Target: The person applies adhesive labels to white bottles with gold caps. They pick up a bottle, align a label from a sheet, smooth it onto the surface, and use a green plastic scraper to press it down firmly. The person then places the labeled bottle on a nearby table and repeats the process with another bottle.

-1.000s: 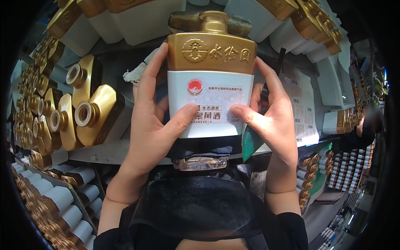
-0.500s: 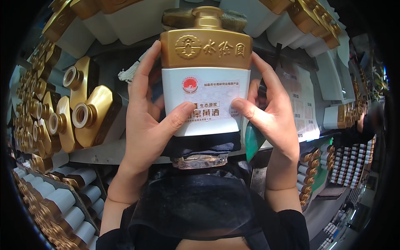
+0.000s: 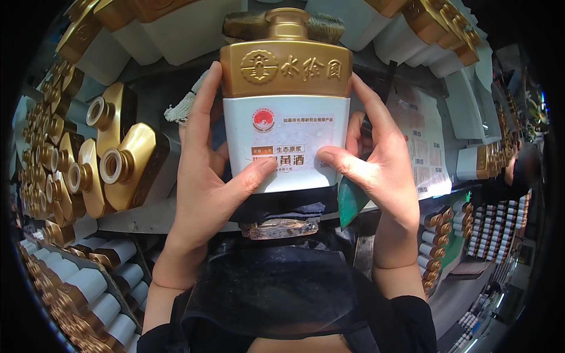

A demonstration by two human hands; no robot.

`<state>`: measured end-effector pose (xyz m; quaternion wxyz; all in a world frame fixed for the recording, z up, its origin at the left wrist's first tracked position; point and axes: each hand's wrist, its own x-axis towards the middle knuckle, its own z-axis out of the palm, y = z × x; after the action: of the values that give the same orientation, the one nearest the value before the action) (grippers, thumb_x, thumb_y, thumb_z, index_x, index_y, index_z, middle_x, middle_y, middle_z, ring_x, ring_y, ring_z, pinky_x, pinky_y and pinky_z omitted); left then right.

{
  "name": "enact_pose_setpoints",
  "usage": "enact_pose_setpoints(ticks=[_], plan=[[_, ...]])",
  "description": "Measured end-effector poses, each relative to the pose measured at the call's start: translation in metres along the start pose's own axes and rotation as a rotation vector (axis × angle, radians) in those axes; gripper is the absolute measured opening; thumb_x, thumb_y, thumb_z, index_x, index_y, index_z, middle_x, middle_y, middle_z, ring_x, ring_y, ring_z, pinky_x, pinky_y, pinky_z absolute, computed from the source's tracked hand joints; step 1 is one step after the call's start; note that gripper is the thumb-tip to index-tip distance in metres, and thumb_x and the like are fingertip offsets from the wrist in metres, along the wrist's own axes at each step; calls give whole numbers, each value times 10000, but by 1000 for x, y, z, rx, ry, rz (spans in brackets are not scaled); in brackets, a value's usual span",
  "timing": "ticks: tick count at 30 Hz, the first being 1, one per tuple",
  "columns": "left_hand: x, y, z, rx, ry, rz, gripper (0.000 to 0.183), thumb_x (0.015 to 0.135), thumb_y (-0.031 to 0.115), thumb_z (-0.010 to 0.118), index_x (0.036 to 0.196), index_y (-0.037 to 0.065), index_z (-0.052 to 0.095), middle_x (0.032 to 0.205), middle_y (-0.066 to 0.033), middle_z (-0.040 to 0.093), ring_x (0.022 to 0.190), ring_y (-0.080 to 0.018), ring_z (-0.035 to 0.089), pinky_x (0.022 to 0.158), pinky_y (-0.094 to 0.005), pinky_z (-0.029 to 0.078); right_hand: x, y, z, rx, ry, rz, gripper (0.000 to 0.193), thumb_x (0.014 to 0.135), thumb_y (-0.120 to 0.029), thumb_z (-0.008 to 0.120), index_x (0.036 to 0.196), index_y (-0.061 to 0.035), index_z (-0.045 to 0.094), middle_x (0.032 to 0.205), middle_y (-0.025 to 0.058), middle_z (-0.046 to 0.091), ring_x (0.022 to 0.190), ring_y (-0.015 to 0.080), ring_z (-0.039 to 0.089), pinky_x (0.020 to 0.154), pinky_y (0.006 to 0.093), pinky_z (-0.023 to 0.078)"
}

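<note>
Basically, wht/gold bottle (image 3: 287,110) is btwn L fingers (image 3: 204,99) & R fingers (image 3: 373,107), both pinching its sides.

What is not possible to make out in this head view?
In the head view:
Flat gold and white bottle: its front hides its back.
Pale printed label: lower parts lie under the left hand and right hand.
Upper white container, gold topped: cut by upper picture edge.
Distant white bottle rows: too small to count.
</note>
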<state>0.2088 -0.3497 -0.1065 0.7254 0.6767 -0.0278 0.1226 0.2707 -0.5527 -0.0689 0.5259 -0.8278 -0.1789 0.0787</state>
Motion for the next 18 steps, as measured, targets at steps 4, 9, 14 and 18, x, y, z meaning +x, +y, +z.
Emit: enact_pose_setpoints(ticks=[4,9,14,18], plan=[[0,-2,-7,-110,-52,-6,890,817,45,703,1536,74,179,1504,-141,247,1408,-287,298,1107,-452,392,0,1,-1,33,-15,4,877,723,-132,815,1472,-9,375,661,-52,424,638,28,438,642,168,384],[1,-2,-6,-19,-45,9,888,818,38,699,1537,75,179,1517,-139,239,1409,-291,304,1111,-449,387,-1,2,-1,-40,-6,-1,892,718,-144,820,1477,-14,370,667,-52,425,640,32,438,642,174,384],[2,-2,-8,-63,-44,0,901,809,47,712,1537,77,183,1490,-137,243,1404,-298,309,1108,-457,394,-1,3,0,19,-10,-7,899,720,-154,824,1478,-6,364,671,-52,429,636,31,432,638,176,382],[1,-1,-5,8,-32,9,916,800,60,724,1538,83,181,1457,-138,247,1400,-303,312,1098,-461,413,-1,4,1,29,1,20,907,718,-146,827,1481,-7,358,672,-51,430,636,29,427,637,172,378]])
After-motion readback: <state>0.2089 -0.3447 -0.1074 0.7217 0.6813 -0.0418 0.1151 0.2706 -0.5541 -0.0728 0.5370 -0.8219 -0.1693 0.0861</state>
